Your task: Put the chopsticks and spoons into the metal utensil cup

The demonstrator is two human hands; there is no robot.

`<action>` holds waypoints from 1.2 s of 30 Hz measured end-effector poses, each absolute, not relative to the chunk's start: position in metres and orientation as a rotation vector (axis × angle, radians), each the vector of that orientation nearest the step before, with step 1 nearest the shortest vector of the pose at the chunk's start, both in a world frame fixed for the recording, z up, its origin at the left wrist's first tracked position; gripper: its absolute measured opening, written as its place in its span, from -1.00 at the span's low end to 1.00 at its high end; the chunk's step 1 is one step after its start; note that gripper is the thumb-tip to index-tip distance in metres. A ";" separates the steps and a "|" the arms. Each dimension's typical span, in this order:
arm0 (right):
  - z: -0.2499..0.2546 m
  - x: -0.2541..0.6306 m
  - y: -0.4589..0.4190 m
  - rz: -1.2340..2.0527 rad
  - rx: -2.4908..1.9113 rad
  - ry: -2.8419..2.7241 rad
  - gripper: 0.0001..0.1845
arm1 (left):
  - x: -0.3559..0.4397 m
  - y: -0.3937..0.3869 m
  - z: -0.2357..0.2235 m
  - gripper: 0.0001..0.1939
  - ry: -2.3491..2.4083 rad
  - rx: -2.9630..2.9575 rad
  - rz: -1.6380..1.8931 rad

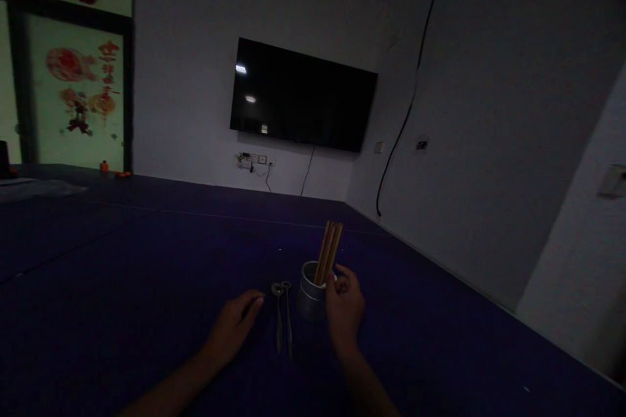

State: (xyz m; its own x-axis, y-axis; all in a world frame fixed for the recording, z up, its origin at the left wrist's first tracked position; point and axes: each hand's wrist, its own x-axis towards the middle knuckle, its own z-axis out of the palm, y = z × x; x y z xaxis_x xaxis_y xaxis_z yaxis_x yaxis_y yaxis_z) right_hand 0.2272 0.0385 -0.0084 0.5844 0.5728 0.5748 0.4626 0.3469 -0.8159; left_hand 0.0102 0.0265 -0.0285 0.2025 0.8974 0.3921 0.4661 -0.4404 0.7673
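A small pale cup stands on the dark blue table and holds a bundle of wooden chopsticks leaning to the right. My right hand is just right of the cup, fingers loosely curled by its rim, with nothing visible in them. Two metal spoons lie side by side on the table left of the cup. My left hand rests flat on the table left of the spoons, fingers stretched toward them.
A black wall-mounted screen hangs on the far wall above sockets and cables. A black cable runs down the right wall. Small orange items sit at the far left table edge by a decorated window.
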 end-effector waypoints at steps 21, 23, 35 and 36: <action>0.007 0.216 0.017 0.030 -1.172 -0.938 -0.54 | 0.011 0.024 -0.025 -0.54 1.263 2.009 1.131; 0.003 0.209 0.013 0.032 -1.166 -1.037 -0.55 | 0.011 0.023 -0.025 -0.55 1.262 2.016 1.128; -0.024 0.154 0.003 0.112 -1.164 -1.784 -0.67 | 0.010 0.029 -0.029 -0.60 1.171 2.035 1.156; -0.025 0.153 0.004 0.140 -1.192 -1.785 -0.67 | 0.010 0.029 -0.029 -0.60 1.176 2.030 1.156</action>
